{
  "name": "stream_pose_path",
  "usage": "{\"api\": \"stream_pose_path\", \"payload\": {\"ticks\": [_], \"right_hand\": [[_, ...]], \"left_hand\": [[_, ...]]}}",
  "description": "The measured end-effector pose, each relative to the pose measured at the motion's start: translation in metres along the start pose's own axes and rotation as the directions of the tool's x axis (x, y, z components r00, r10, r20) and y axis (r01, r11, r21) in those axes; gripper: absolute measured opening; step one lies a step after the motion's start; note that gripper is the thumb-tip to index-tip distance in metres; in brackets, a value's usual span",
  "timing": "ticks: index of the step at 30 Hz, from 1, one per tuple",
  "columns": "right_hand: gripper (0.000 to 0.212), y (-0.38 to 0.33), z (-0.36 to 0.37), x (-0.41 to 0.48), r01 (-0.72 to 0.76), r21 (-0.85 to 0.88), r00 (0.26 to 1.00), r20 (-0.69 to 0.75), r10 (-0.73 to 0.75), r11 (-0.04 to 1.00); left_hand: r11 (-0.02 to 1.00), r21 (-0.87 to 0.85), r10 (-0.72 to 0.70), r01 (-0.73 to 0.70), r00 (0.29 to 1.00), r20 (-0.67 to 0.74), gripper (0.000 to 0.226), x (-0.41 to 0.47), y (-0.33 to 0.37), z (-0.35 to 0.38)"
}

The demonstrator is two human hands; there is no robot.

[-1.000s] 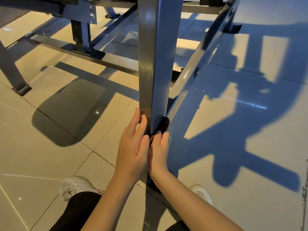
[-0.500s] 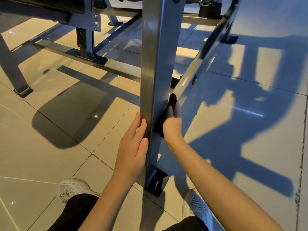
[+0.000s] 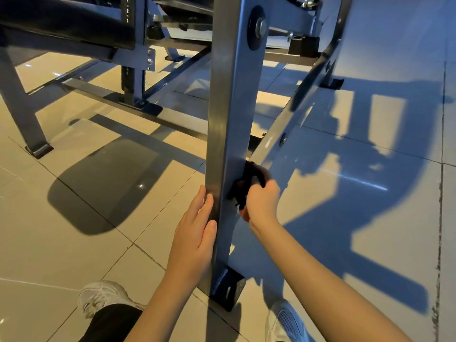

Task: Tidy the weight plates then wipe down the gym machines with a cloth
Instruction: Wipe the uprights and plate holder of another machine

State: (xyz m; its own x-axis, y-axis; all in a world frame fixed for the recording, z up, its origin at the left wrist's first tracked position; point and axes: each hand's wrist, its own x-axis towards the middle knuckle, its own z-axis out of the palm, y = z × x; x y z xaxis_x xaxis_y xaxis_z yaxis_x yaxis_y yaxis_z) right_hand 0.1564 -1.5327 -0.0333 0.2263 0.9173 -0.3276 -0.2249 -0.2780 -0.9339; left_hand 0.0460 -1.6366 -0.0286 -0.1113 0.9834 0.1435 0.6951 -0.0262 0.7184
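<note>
Right grip (image 3: 261, 202), pinching the cloth (image 3: 246, 183), is now rubbing the side face of the upright (image 3: 227, 119), having left its front edge; left grip (image 3: 195, 233), spread flat, is bracing it. Wiping is advancing.

A grey metal post (image 3: 228, 134) of a gym machine stands upright in the middle, its black foot (image 3: 228, 288) on the tiled floor (image 3: 74, 230). The left hand (image 3: 195, 233) lies flat with straight fingers against the post's left face. The right hand (image 3: 261, 199) grips a black cloth (image 3: 249, 178) pressed to the post's right face. A white shoe (image 3: 103, 296) shows near left, another (image 3: 286, 322) near right. A slanted bar (image 3: 296, 114) runs far right.
</note>
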Motion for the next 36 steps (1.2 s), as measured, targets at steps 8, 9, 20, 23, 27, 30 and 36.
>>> {"api": "stream_pose_path", "payload": {"ticks": [8, 9, 20, 23, 27, 30, 36], "right_hand": [[0.027, -0.032, -0.002, -0.034, 0.244, 0.221, 0.964, 0.054, -0.261, 0.944], [0.029, -0.025, 0.004, -0.039, 0.344, 0.086, 0.933, 0.08, -0.35, 0.935], [0.054, 0.006, 0.013, -0.041, 0.562, -0.113, 0.811, 0.269, -0.519, 0.819], [0.052, 0.013, 0.016, -0.03, 0.541, -0.137, 0.828, 0.259, -0.497, 0.83], [0.049, -0.024, 0.028, -0.012, 0.541, -0.079, 0.836, 0.163, -0.524, 0.838], [0.051, -0.021, 0.023, -0.027, 0.608, -0.086, 0.782, 0.236, -0.577, 0.789], [0.051, -0.044, 0.026, -0.002, 0.582, -0.092, 0.804, 0.216, -0.554, 0.808]], "left_hand": [[1.0, -0.017, -0.011, 0.011, 1.0, 0.011, 0.047, 0.0, 0.004, -0.005], [1.0, -0.029, -0.002, 0.002, 1.0, 0.007, 0.046, 0.0, 0.004, -0.006], [0.986, -0.135, 0.092, -0.102, 0.993, -0.076, 0.045, 0.028, 0.026, -0.015], [0.982, -0.156, 0.091, -0.104, 0.992, -0.091, 0.045, 0.029, 0.026, -0.014], [0.98, -0.174, 0.079, -0.095, 0.992, -0.097, 0.044, 0.03, 0.026, -0.015], [0.979, -0.178, 0.082, -0.102, 0.99, -0.117, 0.045, 0.036, 0.032, -0.017], [0.982, -0.148, 0.101, -0.119, 0.987, -0.126, 0.051, 0.047, 0.045, -0.023]]}}
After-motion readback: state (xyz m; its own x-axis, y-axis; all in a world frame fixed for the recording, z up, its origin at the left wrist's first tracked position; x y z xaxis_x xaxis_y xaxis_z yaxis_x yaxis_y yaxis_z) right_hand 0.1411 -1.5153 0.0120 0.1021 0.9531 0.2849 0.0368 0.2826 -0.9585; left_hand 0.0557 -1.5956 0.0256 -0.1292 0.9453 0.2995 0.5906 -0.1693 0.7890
